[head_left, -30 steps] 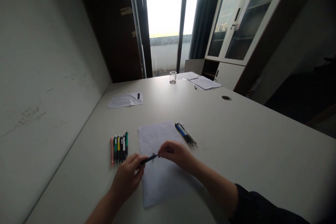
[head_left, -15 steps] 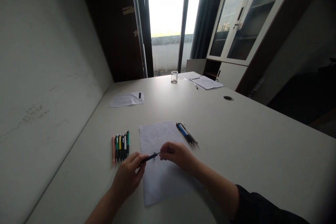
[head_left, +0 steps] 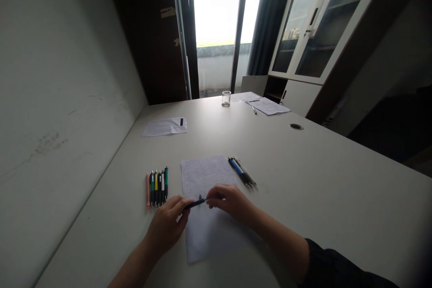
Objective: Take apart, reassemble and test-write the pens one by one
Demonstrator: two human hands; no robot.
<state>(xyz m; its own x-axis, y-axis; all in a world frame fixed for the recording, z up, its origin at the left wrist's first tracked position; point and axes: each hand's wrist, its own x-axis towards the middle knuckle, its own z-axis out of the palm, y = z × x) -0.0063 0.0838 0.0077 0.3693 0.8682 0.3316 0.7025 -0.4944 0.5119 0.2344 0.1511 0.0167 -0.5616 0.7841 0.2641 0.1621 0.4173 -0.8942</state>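
Over a sheet of handwritten paper (head_left: 205, 238), my left hand (head_left: 168, 221) grips a dark pen barrel (head_left: 195, 204) between thumb and fingers. My right hand (head_left: 229, 200) is closed at the barrel's right end, its fingertips pinching a thin part that is too small to make out. A small dark piece (head_left: 200, 197) shows just above the barrel; whether it is attached is unclear. To the left lies a row of several pens (head_left: 158, 188) in green, yellow, black and white, with a pink pen (head_left: 147, 191) at its left end. Blue and grey pens (head_left: 241, 172) lie by the paper's upper right edge.
Farther back on the white table (head_left: 324, 202) are a glass jar (head_left: 226, 98), a paper (head_left: 165, 127) at the left, and stacked papers (head_left: 268, 106) with a pen (head_left: 254, 110) at the right. A round cable hole (head_left: 296, 127) is near the right edge. A wall borders the left side.
The view has shifted slightly. The pen barrel lies a little flatter between my hands, and both hands keep their grip.
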